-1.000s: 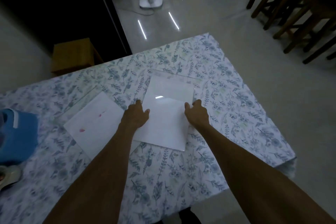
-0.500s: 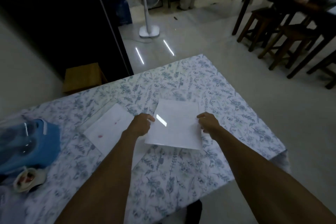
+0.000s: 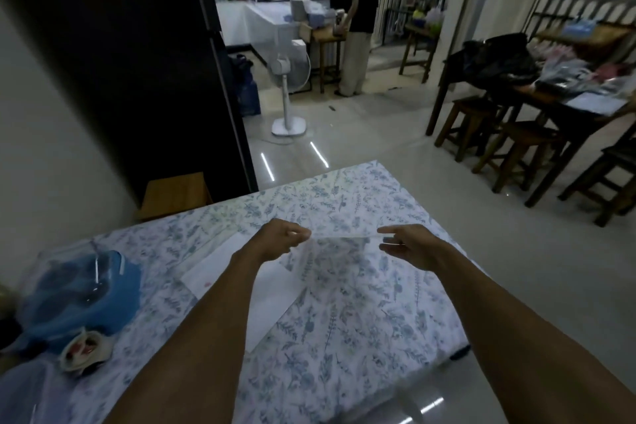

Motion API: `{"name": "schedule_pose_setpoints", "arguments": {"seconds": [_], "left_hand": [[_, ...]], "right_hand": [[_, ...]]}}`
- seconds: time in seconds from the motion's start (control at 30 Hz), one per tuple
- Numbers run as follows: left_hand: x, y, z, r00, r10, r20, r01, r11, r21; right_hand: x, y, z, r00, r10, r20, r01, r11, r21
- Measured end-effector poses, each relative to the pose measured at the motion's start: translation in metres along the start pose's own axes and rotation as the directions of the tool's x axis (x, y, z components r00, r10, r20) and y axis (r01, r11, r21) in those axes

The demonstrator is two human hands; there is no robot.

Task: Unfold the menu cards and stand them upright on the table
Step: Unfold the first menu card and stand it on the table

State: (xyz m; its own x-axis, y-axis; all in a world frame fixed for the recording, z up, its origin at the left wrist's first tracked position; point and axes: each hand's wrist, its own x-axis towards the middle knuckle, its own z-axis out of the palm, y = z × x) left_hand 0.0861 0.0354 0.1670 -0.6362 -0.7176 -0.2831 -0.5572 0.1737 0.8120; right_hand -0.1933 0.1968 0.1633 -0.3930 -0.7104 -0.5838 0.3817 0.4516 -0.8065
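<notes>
I hold a clear, see-through menu card point(image 3: 339, 253) in the air above the floral tablecloth point(image 3: 361, 337). My left hand point(image 3: 280, 239) pinches its left top corner and my right hand point(image 3: 409, 246) pinches its right top corner. The card hangs tilted, and the cloth pattern shows through it. Under my left forearm a white menu card point(image 3: 275, 296) lies flat on the table. The edge of another white sheet point(image 3: 215, 260) with a small pink mark shows just left of it.
A blue bag point(image 3: 82, 293) and a small bowl point(image 3: 86, 349) sit at the table's left. Behind the table stand a wooden stool point(image 3: 175, 194) and a white fan point(image 3: 288, 79). A person point(image 3: 358, 27) stands far back. A dark table with stools point(image 3: 516, 134) is on the right.
Both hands have lifted the card off the table and raised it. It showed as a white sheet before and now looks transparent. My view has tilted up toward the room.
</notes>
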Motion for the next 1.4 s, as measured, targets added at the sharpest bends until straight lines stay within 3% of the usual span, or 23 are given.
{"name": "schedule_pose_setpoints", "arguments": {"seconds": [0.23,0.4,0.6,0.73,0.83,1.1,1.23,1.4], "left_hand": [[0.013,0.032,-0.007,0.977,0.110,-0.183,-0.095,0.992,0.088],[0.044,0.044,-0.014,0.948,0.106,-0.299,-0.072,0.990,0.120],[0.097,0.056,-0.027,0.907,0.096,-0.411,-0.035,0.987,0.154],[0.137,0.055,-0.024,0.880,0.076,-0.469,-0.018,0.992,0.127],[0.158,0.051,-0.023,0.868,0.070,-0.491,-0.011,0.992,0.123],[0.191,0.047,-0.026,0.852,0.049,-0.521,0.037,0.987,0.153],[0.208,0.027,-0.017,0.832,0.050,-0.553,0.084,0.973,0.215],[0.214,0.014,-0.003,0.830,0.041,-0.557,0.093,0.973,0.210]], "right_hand": [[0.003,-0.021,0.003,0.963,-0.271,-0.004,0.265,0.943,-0.202],[0.029,-0.053,0.000,0.946,-0.322,0.028,0.305,0.860,-0.410],[0.085,-0.098,0.005,0.898,-0.433,0.080,0.411,0.758,-0.506],[0.131,-0.110,0.000,0.835,-0.524,0.167,0.495,0.582,-0.645],[0.160,-0.111,0.000,0.795,-0.574,0.194,0.536,0.517,-0.667],[0.204,-0.100,0.002,0.834,-0.494,0.246,0.479,0.428,-0.767],[0.222,-0.072,0.006,0.858,-0.494,0.139,0.390,0.452,-0.802],[0.232,-0.071,0.007,0.861,-0.490,0.137,0.372,0.424,-0.826]]}}
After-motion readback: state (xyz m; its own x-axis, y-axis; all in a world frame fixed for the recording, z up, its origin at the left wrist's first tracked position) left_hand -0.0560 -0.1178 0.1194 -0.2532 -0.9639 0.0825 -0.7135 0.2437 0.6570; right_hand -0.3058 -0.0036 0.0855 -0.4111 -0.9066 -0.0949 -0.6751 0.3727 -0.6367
